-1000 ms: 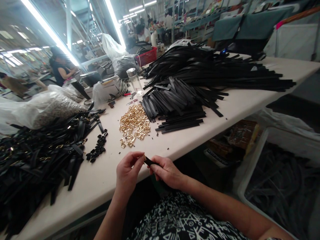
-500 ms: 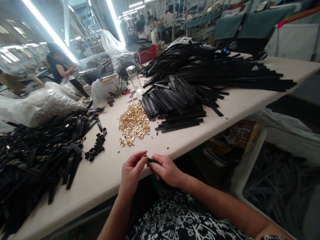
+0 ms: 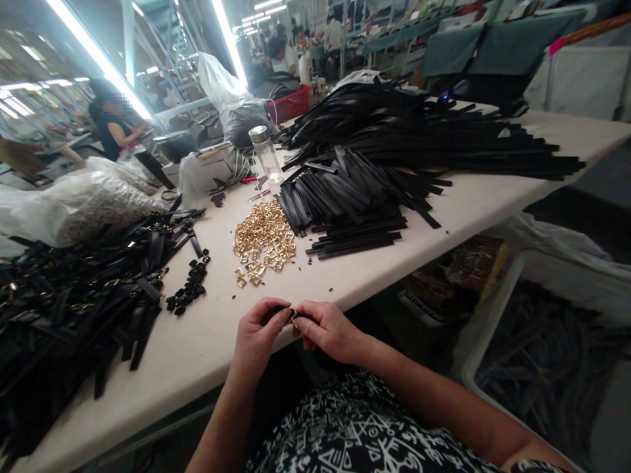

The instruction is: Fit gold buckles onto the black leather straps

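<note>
At the table's front edge, my left hand [image 3: 263, 332] and my right hand [image 3: 328, 330] meet, their fingers closed in a pinch. Between the fingertips is a short black strap with a gold buckle [image 3: 294, 315] on it, mostly covered by the fingers. My left thumb and forefinger grip the strap on one side of the buckle; my right thumb presses against it from the other side. Just beyond my hands lies a heap of gold buckles [image 3: 266, 236], and to its left a small cluster of black loops [image 3: 190, 287].
Black straps in a stack [image 3: 340, 194] and a longer bundle [image 3: 409, 131] cover the far right. Buckled straps [image 3: 98, 295] pile up at left by a plastic bag [image 3: 93, 203]. A glass bottle [image 3: 267, 161] stands behind the buckles. Below right is a bin [image 3: 473, 355].
My fingertips have drawn closer together around the strap and buckle. Black strap now shows on my left hand's side of the gold buckle. The piles on the table look the same.
</note>
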Available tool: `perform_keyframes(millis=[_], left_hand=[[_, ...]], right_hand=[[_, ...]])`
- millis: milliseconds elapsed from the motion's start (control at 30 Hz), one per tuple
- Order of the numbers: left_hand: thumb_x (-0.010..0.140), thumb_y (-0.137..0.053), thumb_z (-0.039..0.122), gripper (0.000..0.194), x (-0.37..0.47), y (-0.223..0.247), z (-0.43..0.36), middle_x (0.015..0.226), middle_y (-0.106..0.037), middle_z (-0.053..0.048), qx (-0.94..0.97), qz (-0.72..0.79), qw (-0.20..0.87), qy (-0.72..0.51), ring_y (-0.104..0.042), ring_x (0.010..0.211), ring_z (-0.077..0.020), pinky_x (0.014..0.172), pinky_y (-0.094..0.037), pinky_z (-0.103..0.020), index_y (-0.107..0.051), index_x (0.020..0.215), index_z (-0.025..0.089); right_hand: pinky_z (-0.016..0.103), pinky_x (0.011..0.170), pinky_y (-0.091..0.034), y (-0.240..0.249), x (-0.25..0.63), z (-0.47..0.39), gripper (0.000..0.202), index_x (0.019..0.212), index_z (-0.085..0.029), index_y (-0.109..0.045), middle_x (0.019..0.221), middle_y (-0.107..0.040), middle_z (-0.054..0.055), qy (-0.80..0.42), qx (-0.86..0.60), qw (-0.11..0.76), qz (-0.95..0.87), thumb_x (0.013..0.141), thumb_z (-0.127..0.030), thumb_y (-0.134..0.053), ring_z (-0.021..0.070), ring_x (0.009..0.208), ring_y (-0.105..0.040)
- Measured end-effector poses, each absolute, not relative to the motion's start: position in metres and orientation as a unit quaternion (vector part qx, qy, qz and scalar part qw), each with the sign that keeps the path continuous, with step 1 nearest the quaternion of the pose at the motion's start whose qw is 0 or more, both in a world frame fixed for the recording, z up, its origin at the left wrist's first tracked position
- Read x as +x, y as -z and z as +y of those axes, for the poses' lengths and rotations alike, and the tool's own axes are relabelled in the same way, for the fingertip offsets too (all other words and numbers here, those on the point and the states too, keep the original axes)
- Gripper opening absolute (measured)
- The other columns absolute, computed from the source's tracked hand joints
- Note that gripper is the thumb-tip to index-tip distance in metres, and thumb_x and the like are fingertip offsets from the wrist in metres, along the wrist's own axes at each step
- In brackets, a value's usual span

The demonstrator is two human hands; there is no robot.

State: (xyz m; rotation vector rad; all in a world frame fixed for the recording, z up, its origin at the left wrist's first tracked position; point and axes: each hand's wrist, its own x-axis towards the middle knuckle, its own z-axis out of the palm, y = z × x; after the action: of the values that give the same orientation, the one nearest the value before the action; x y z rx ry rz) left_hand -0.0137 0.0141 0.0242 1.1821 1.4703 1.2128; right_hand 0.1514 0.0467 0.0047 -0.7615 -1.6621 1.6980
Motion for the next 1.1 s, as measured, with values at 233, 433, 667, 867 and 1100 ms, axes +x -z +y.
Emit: perform_keyframes(millis=[233, 433, 667, 867, 1100], left_hand=[[0.074, -0.077, 0.03, 0.017, -0.01, -0.015, 0.012, 0.068, -0.063, 0.003, 0.428, 0.579, 0.48, -0.502, -0.053, 0.061, -0.0093, 0.06, -0.046, -0.02, -0.069, 0.082, 0.018], [0.07, -0.08, 0.031, 0.02, -0.009, -0.021, 0.01, 0.066, -0.064, 0.002, 0.423, 0.563, 0.526, -0.477, -0.056, 0.06, -0.0111, 0.061, -0.048, -0.022, -0.067, 0.078, 0.017], [0.067, -0.081, 0.033, 0.024, -0.009, -0.026, 0.011, 0.066, -0.066, 0.001, 0.433, 0.558, 0.561, -0.433, -0.059, 0.06, -0.0124, 0.058, -0.047, -0.022, -0.065, 0.076, 0.016], [0.067, -0.081, 0.033, 0.024, -0.008, -0.03, 0.013, 0.065, -0.067, 0.0, 0.445, 0.547, 0.557, -0.438, -0.06, 0.06, -0.0129, 0.058, -0.048, -0.023, -0.066, 0.074, 0.016], [0.072, -0.078, 0.03, 0.017, -0.009, -0.033, 0.011, 0.066, -0.068, 0.001, 0.47, 0.532, 0.558, -0.431, -0.063, 0.061, -0.0141, 0.058, -0.05, -0.023, -0.066, 0.075, 0.018]], right_hand=[[0.018, 0.046, -0.041, 0.003, 0.153, 0.046, 0.017, 0.08, -0.016, -0.062, 0.064, -0.059, -0.004, -0.625, -0.301, 0.346, -0.631, 0.088, -0.03, -0.058, 0.0061, 0.046, -0.052], [0.017, 0.044, -0.04, 0.01, 0.157, 0.05, 0.018, 0.079, -0.016, -0.063, 0.059, -0.056, -0.006, -0.668, -0.26, 0.326, -0.617, 0.085, -0.033, -0.062, 0.0063, 0.046, -0.052], [0.015, 0.038, -0.035, 0.011, 0.159, 0.055, 0.02, 0.068, -0.015, -0.059, 0.057, -0.06, -0.005, -0.71, -0.278, 0.298, -0.574, 0.077, -0.031, -0.069, 0.0045, 0.04, -0.048], [0.014, 0.035, -0.032, 0.008, 0.156, 0.056, 0.029, 0.063, -0.016, -0.054, 0.05, -0.056, -0.006, -0.732, -0.279, 0.293, -0.548, 0.072, -0.036, -0.074, 0.0039, 0.037, -0.043], [0.015, 0.04, -0.033, 0.012, 0.159, 0.057, 0.033, 0.068, -0.016, -0.056, 0.056, -0.058, -0.005, -0.746, -0.218, 0.276, -0.565, 0.079, -0.043, -0.069, 0.0041, 0.042, -0.045]])
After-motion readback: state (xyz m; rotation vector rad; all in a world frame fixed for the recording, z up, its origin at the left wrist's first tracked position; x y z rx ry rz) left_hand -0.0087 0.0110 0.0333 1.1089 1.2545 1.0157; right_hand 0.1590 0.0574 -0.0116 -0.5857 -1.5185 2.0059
